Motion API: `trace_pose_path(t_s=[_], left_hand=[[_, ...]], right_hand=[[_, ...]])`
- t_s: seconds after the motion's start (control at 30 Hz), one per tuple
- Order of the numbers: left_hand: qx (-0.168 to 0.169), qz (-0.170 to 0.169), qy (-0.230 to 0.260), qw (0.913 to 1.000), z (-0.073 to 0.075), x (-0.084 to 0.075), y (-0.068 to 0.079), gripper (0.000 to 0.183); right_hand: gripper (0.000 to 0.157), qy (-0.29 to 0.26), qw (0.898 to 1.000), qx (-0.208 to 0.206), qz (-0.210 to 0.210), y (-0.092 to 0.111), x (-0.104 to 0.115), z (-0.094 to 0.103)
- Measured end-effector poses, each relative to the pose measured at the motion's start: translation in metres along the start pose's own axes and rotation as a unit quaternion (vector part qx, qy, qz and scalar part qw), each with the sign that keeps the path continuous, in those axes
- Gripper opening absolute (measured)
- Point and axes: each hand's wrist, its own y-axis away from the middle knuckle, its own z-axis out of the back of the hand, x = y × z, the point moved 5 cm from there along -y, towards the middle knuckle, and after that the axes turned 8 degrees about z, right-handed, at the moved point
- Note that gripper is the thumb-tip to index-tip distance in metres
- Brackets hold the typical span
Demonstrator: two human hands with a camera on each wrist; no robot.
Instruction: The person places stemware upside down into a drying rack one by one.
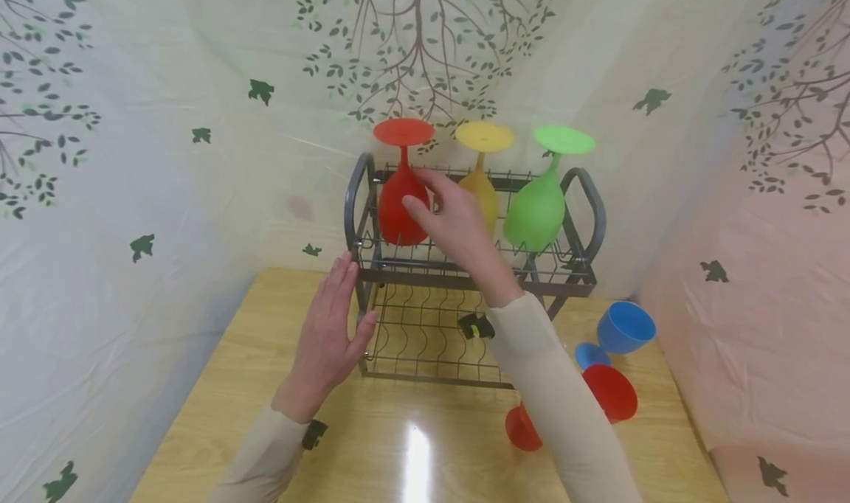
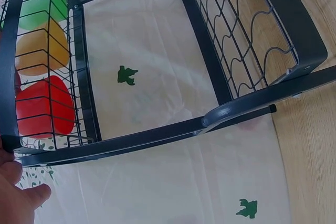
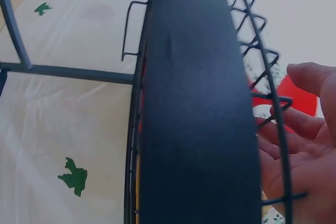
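Note:
Upside down on the upper tier of a dark metal dish rack [image 1: 478, 276], a red goblet [image 1: 401, 212] stands at the left end. My right hand [image 1: 454, 219] holds it by the side, thumb on the bowl and index finger by the stem. A yellow goblet [image 1: 483, 137], partly hidden by that hand, and a green goblet [image 1: 536, 206] stand inverted to its right. My left hand [image 1: 325, 333] has straight fingers, their tips at the rack's front left corner. In the left wrist view the red bowl [image 2: 46, 107] shows through the wire.
Right of the rack, a blue goblet [image 1: 624, 327] and another red goblet [image 1: 607, 392] lie on the wooden table [image 1: 219, 414]; my right sleeve partly covers the red one. The rack's lower tier [image 1: 425, 333] has wavy wires. A leaf-patterned cloth [image 1: 166, 68] hangs behind and beside the table.

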Motion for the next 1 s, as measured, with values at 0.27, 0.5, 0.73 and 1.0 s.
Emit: trace_pose_path(t_s=[0.27, 0.5, 0.73, 1.0], left_hand=[[-0.007, -0.005, 0.003, 1.0000, -0.002, 0.000, 0.001, 0.072], [-0.013, -0.008, -0.001, 0.9999, -0.002, 0.000, 0.003, 0.072], [-0.015, -0.005, -0.005, 0.9999, -0.003, -0.001, 0.003, 0.073], [0.008, 0.021, -0.017, 0.9996, -0.006, -0.002, 0.006, 0.075]], right_hand=[[0.050, -0.071, 0.995, -0.066, 0.024, 0.029, 0.012, 0.014], [0.047, -0.078, 0.984, -0.135, 0.082, 0.063, 0.027, 0.027], [0.045, -0.098, 0.978, -0.167, 0.074, 0.099, 0.032, 0.040], [0.049, -0.100, 0.975, -0.190, 0.051, 0.135, 0.022, 0.049]])
